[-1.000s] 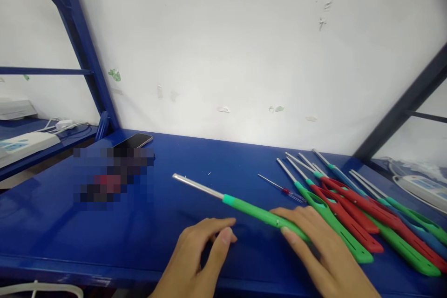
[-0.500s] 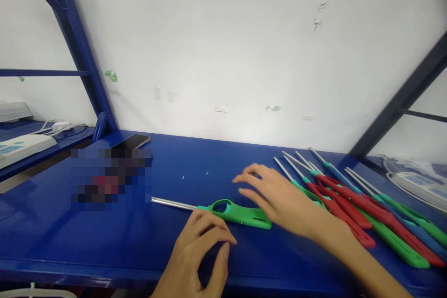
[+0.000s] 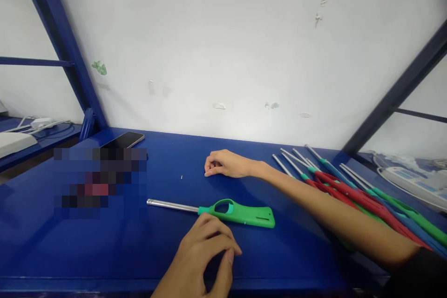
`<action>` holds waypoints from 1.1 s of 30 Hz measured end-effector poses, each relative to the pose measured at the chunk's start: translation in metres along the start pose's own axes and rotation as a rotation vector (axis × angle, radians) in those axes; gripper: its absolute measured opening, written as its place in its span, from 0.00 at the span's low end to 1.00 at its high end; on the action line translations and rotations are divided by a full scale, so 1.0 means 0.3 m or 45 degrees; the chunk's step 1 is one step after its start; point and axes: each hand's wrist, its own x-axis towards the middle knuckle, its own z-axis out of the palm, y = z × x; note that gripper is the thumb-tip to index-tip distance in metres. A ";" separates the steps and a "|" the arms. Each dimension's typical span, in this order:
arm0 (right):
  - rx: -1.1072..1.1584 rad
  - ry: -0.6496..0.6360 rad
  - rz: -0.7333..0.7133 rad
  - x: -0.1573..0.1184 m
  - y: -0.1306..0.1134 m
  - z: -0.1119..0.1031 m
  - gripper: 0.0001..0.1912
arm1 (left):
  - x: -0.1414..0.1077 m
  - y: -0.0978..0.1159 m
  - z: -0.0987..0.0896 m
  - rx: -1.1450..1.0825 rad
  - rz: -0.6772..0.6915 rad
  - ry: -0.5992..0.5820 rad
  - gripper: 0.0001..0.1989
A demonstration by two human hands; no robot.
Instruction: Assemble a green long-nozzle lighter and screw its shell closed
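Green lighter [image 3: 248,214] near hands [image 3: 200,253] [image 3: 226,164] (both curled)

I've let go of the green lighter [image 3: 246,214], now lying flat, and my right hand [image 3: 226,164] has moved toward the back edge of the worktop [image 3: 174,153], fingers curled where a tiny pale piece showed.

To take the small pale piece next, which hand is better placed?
Probably the right hand, nearer the small piece, though whether it holds something is hidden. The left hand is by the lighter.
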 end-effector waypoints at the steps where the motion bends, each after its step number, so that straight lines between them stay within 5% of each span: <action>1: 0.044 0.018 0.006 -0.005 0.001 0.002 0.15 | 0.000 0.002 -0.001 -0.004 0.016 -0.009 0.13; 4: 0.202 0.119 0.023 -0.054 -0.011 -0.001 0.05 | 0.001 0.003 -0.005 0.009 0.071 -0.018 0.14; 8: 0.409 0.353 0.066 -0.183 -0.072 -0.022 0.05 | 0.005 -0.008 -0.014 0.053 0.132 -0.013 0.14; 12: 0.495 0.622 0.119 -0.349 -0.174 -0.025 0.16 | 0.009 -0.014 -0.018 0.099 0.166 -0.008 0.14; 19: 0.689 1.280 0.424 -0.600 -0.278 0.136 0.10 | -0.011 -0.049 0.023 0.404 0.384 0.223 0.19; 25: 0.867 1.329 0.636 -0.649 -0.290 0.251 0.13 | -0.021 -0.069 0.074 0.990 0.407 0.080 0.26; 33: 0.697 1.292 0.671 -0.643 -0.293 0.291 0.05 | -0.024 -0.059 0.064 1.017 0.397 0.096 0.25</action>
